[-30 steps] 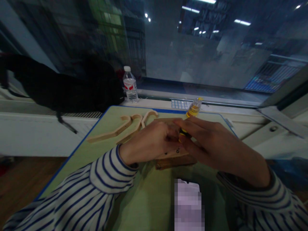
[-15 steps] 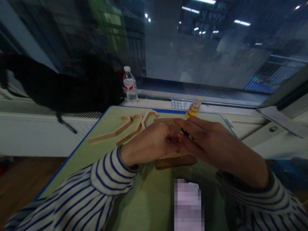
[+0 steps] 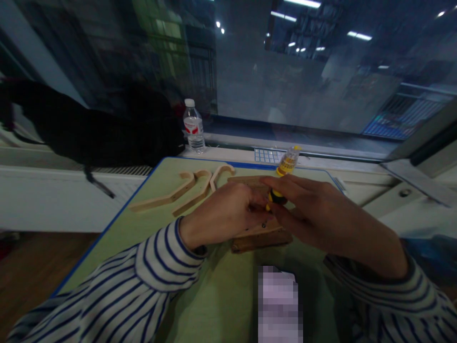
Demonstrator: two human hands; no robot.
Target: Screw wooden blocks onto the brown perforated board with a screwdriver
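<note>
Apparently no readable text.

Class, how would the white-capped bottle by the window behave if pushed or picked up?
The bottle, tall and narrow, would likely tip if pushed high. Its clear, ribbed plastic would probably give when squeezed. Its rounded body might roll once toppled.

The left sleeve (image 3: 110, 290), toward the green table's (image 3: 221, 295) left edge, is off-white with narrow navy stripes, loosely creased, and ends in a broad cuff (image 3: 169, 255). Toward the table's right side, the right sleeve (image 3: 410, 300) shows matching stripes. The left hand (image 3: 228, 207) and right hand (image 3: 321, 209) are bare.
</note>
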